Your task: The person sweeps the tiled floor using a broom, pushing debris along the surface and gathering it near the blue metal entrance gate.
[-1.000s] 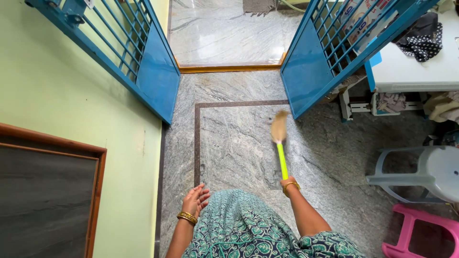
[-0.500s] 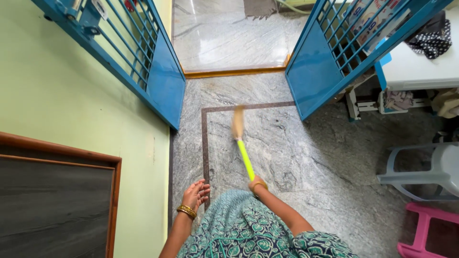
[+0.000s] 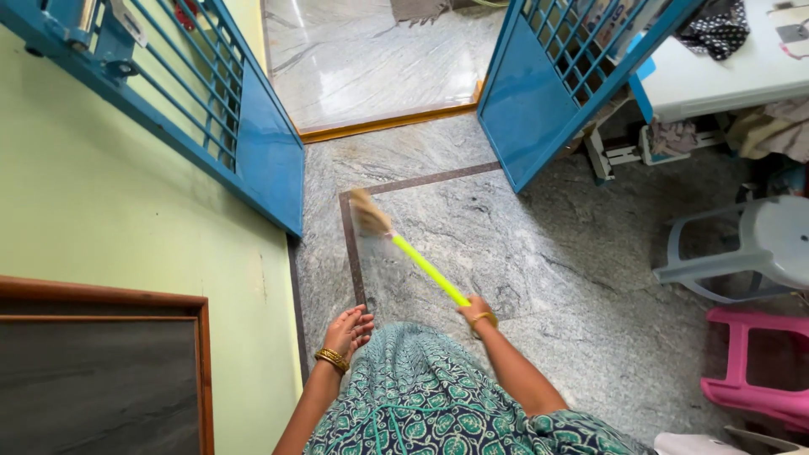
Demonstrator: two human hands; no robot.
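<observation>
My right hand [image 3: 477, 312] grips the lower end of a broom's bright yellow-green handle [image 3: 430, 270]. The broom's straw-coloured head [image 3: 369, 215] is blurred and rests low over the grey granite floor [image 3: 522, 244], near the dark inlaid border line at the left. My left hand [image 3: 348, 330] hangs free beside my green patterned garment [image 3: 421, 396], fingers loosely apart, holding nothing. Gold bangles sit on both wrists.
Two blue metal gate leaves [image 3: 253, 143] [image 3: 539, 93] stand open onto a shiny marble floor beyond a wooden threshold [image 3: 388, 124]. A pale green wall with a dark wood-framed panel [image 3: 101, 379] is at left. A grey plastic stool [image 3: 750, 253], pink stool [image 3: 758, 362] and white table [image 3: 725, 76] crowd the right.
The broom head has swung from right of centre to the left across the floor, toward the dark border line. My right hand followed leftward; my left hand stayed at my side.
</observation>
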